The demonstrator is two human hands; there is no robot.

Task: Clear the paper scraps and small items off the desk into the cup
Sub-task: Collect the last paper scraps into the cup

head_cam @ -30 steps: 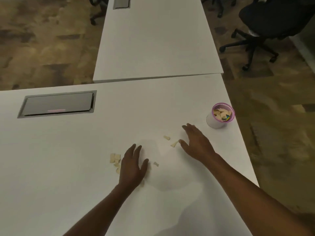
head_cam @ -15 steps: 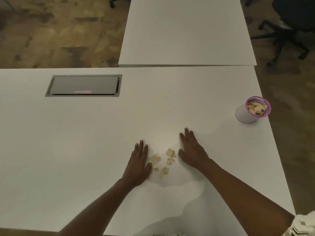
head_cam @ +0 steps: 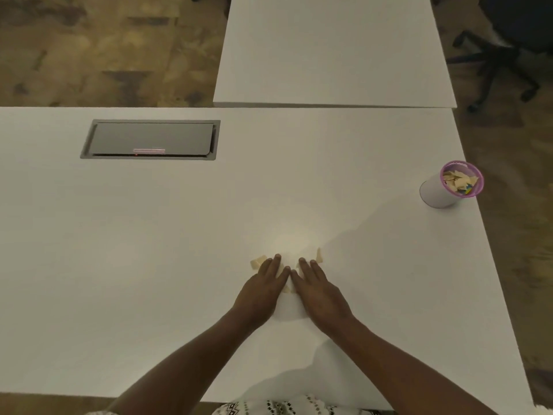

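Note:
Both my hands lie flat on the white desk, side by side, index fingers almost touching. My left hand and my right hand cover a small heap of beige paper scraps. One scrap pokes out left of my left fingers, another scrap shows beyond my right fingertips, and a few slivers show in the gap between the hands. The white cup with a pink rim stands at the desk's right edge, far right of my hands, holding beige scraps and a coloured bit.
A grey cable hatch is set into the desk at the back left. A second white desk abuts behind. A black office chair stands on the floor at the top right. The desk's right edge runs close past the cup.
My hands have slid together, closing the gap between them and sweeping the scraps into a heap under my palms. The camera has shifted, so the cup sits further right.

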